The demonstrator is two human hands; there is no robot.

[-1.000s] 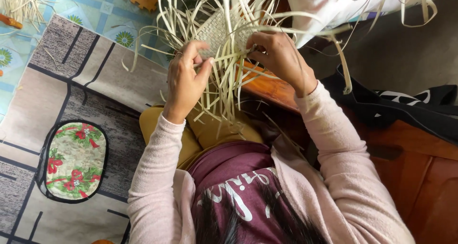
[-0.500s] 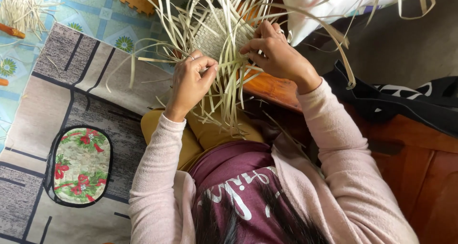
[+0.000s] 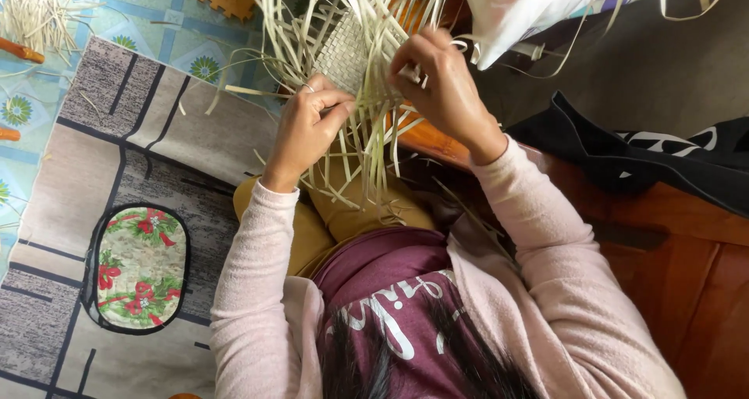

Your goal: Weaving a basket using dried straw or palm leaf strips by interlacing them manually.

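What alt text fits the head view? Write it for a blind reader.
Seen from above, a person's left hand and right hand pinch pale strips around a small woven mat held over the lap. A grey rug with a floral cushion lies on the left.

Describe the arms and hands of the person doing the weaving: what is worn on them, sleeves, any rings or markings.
Both arms are covered by long pale pink knit sleeves that end at the wrists: the left sleeve and the right sleeve. The left hand and right hand are bare, without gloves. A thin ring seems to sit on a left finger, too small to be sure. No watch or bracelet shows.
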